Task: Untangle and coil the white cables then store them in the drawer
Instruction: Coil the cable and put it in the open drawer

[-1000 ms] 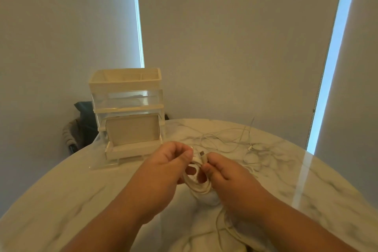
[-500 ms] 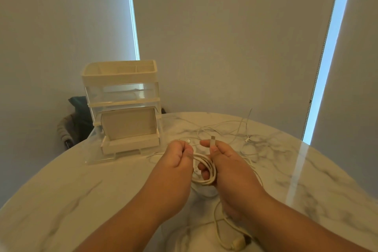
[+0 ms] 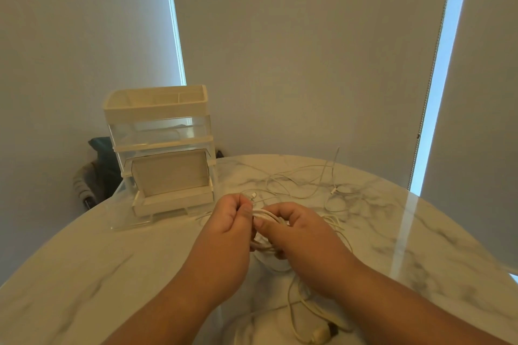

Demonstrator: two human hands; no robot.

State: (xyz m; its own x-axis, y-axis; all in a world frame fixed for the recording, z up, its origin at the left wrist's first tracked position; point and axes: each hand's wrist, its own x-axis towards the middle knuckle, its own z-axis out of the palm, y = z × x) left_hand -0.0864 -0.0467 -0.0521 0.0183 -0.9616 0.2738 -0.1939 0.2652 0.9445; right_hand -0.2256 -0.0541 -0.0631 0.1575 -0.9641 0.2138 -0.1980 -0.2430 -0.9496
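Note:
Above the round marble table [image 3: 84, 274], both hands hold a small coil of white cable [image 3: 266, 216]. My left hand [image 3: 229, 221] pinches the coil's left side, with a plug end [image 3: 253, 194] sticking up past its fingers. My right hand [image 3: 297, 230] grips the coil from the right, fingers wrapped around the loops. A tail of the same cable runs down to a thicker plug [image 3: 322, 334] near the bottom edge. A tangle of thin white cables [image 3: 302, 179] lies loose behind the hands. The white and clear drawer unit [image 3: 162, 154] stands at the back left, its lower drawer [image 3: 173, 199] pulled out.
A dark chair with clothing [image 3: 94, 173] shows behind the table's left rim. Window blinds fill the background, and a bright streak of light [image 3: 403, 227] falls across the table's right part.
My right hand has slid from holding the plug upright to wrapping around the coil. The plug end now sits by my left hand's fingers. The view has shifted slightly.

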